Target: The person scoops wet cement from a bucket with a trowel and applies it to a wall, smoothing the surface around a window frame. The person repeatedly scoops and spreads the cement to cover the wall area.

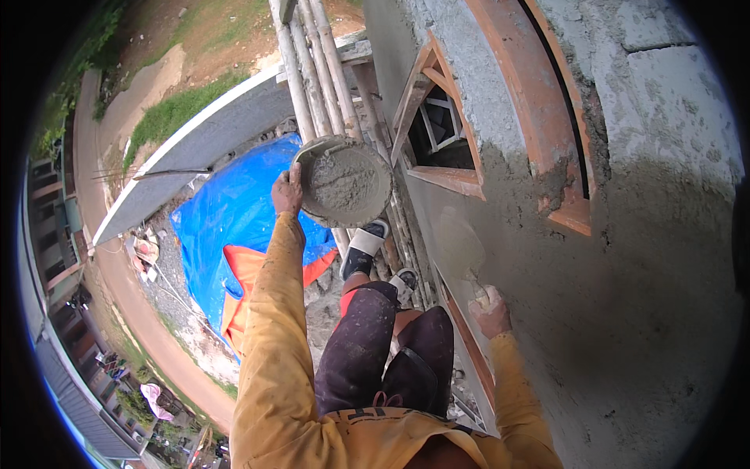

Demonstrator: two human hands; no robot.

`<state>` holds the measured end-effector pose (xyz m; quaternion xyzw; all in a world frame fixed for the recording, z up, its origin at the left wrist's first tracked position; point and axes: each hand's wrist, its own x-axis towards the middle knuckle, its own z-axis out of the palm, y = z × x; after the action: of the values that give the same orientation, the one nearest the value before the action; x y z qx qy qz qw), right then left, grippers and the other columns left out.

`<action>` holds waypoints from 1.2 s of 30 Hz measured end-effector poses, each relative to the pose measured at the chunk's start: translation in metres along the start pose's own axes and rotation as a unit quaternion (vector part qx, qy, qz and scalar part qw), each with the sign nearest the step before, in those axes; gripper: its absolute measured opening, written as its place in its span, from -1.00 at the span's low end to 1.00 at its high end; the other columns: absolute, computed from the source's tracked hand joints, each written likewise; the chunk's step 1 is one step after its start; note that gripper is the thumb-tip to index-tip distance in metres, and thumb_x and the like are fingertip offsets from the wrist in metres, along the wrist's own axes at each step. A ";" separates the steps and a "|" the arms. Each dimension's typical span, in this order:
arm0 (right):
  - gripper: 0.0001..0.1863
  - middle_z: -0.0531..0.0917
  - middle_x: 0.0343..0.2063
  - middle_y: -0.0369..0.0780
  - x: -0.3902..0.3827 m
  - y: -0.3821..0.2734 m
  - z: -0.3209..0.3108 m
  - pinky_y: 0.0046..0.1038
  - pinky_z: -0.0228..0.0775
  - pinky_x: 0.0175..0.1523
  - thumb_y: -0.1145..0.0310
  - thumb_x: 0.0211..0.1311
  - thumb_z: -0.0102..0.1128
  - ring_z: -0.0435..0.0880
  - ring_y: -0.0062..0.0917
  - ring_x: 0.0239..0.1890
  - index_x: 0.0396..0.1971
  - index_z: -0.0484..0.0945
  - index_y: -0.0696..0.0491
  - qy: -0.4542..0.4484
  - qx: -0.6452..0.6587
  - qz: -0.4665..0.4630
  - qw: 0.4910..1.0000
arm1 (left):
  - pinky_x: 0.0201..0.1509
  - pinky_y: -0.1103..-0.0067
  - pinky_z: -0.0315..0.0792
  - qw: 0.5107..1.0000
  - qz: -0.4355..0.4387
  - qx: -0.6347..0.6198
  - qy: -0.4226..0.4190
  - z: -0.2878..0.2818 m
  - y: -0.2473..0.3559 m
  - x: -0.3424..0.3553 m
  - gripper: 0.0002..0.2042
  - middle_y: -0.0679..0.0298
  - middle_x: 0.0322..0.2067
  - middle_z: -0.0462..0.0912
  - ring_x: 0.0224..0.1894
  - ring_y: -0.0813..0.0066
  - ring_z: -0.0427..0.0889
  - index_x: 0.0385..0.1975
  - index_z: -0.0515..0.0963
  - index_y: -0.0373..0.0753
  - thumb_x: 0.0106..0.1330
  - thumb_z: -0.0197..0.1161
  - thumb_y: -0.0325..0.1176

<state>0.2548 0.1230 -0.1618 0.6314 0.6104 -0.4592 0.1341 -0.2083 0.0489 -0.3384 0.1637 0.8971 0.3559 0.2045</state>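
Head view, looking down from height: we stand on a bamboo scaffold (316, 70) against a house wall (625, 313), plastering.

Hands: our left hand (287, 191) grips the rim of a round mortar pan (344, 181), held out at arm's length over the drop. The pan carries a fair heap of wet grey mortar, roughly half full as far as we can judge. Our right hand (490, 311) is wrapped tight around the handle of a trowel (461, 248), whose blade lies flat against the wall just below the window frame (437, 125).

Progress, as we read it: the wall around and below the trowel shows a darker, damp-looking coat running across to the right under the arched wooden frame (547, 117). Higher up, beside that arch, the surface is paler and rougher, with a block joint showing at top right; we judge that part not yet covered, or coated and already dry. We cannot tell which. Edges around both frames look ragged and unfinished. So the lower band seems laid on, while smoothing and the upper stretch appear left to do.

Below: a blue tarpaulin (226, 227) with an orange sheet (246, 270) on it, gravel, a path and grass far down.
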 end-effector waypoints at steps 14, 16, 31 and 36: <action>-0.61 0.54 -0.13 -0.02 0.188 -0.116 0.105 -0.21 0.39 -0.02 0.18 0.17 0.04 0.54 -0.11 -0.09 -0.08 0.42 0.10 -0.003 -0.320 -0.284 0.904 | -0.15 0.35 0.38 0.987 -0.126 -0.053 0.089 0.047 -0.132 0.030 -0.31 -0.16 -0.34 0.58 -0.25 0.06 0.57 -0.24 0.50 -0.53 0.22 0.02 0.20; -0.64 0.54 -0.14 -0.03 0.213 -0.133 0.118 -0.23 0.42 -0.06 0.20 0.18 0.01 0.56 -0.13 -0.12 -0.09 0.43 0.08 0.010 -0.393 -0.302 0.868 | -0.20 0.34 0.37 0.986 -0.115 -0.049 0.106 0.057 -0.114 0.027 -0.35 -0.15 -0.41 0.58 -0.33 0.05 0.55 -0.30 0.52 -0.52 0.24 0.02 0.17; -0.53 0.60 -0.34 0.04 0.232 -0.125 0.204 -0.17 0.37 -0.12 0.05 -0.05 0.12 0.56 -0.05 -0.21 -0.23 0.48 0.10 -0.163 -0.230 -0.263 0.923 | -0.26 0.31 0.33 0.967 -0.116 -0.142 0.175 0.064 -0.131 0.023 -0.40 -0.17 -0.48 0.55 -0.42 0.01 0.48 -0.45 0.52 -0.50 0.25 0.03 0.12; -0.53 0.57 -0.21 0.01 0.204 -0.126 0.159 -0.17 0.34 -0.04 0.05 -0.03 0.10 0.54 -0.07 -0.15 -0.20 0.48 0.09 -0.050 -0.223 -0.318 0.920 | -0.37 0.34 0.30 0.971 -0.098 -0.131 0.176 0.071 -0.144 0.023 -0.40 -0.09 -0.57 0.54 -0.55 0.21 0.37 -0.52 0.51 -0.52 0.26 0.06 0.09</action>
<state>0.0423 0.1667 -0.3500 0.3338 0.8580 -0.3610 0.1486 -0.2150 -0.0004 -0.4932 -0.0188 0.8764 0.4714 0.0966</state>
